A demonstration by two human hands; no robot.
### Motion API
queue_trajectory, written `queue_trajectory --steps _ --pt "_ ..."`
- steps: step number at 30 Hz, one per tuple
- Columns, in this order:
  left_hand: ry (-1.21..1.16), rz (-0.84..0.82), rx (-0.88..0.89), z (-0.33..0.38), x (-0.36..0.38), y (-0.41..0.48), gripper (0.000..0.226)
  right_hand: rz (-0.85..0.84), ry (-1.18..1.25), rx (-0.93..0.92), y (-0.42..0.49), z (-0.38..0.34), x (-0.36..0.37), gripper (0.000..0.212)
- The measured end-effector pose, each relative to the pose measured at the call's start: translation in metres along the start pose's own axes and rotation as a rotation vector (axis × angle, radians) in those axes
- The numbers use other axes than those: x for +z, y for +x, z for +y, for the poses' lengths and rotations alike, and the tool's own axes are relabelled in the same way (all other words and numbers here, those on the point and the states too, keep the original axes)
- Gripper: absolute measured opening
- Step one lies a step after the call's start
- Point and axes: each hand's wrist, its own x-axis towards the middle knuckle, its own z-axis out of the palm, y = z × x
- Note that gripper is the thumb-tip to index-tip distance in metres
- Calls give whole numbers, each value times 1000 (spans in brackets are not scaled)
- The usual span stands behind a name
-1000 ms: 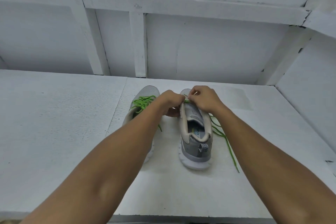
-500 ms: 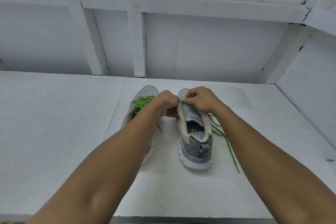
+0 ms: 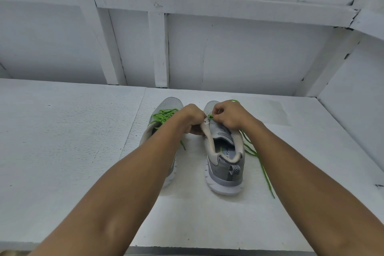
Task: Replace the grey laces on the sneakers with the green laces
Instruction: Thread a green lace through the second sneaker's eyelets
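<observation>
Relative to the earlier views, a short arc of the bright green cord lace (image 3: 234, 101) has risen over the knuckles of the right hand (image 3: 230, 115), toward the far edge of the white table (image 3: 83, 151), and the pale collar tip of the right-side grey mesh sneaker (image 3: 225, 164), pinched by the left hand (image 3: 192, 116), has come into sight between the hands.

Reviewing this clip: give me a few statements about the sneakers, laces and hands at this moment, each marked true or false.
1. The left hand and right hand are both at the right sneaker. True.
2. The left sneaker carries grey laces. False: green laces show on it.
3. A green lace trails on the table to the right of the right sneaker. True.
4. The sneakers' toes point toward the person. False: the heels face the person.
</observation>
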Motion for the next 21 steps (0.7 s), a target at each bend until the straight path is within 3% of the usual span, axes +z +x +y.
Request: queue_trajectory --steps 9,16,18,21 --pt "-16 16 1 0 0 4 21 21 -29 44 3 -2 8 9" --pt "-10 56 -34 4 3 9 31 65 -41 63 1 -9 14 5" --pt "27 67 -33 3 5 11 32 113 -69 68 -2 -12 11 1" --pt "5 99 -10 2 6 15 32 273 -169 103 -15 -14 0 15"
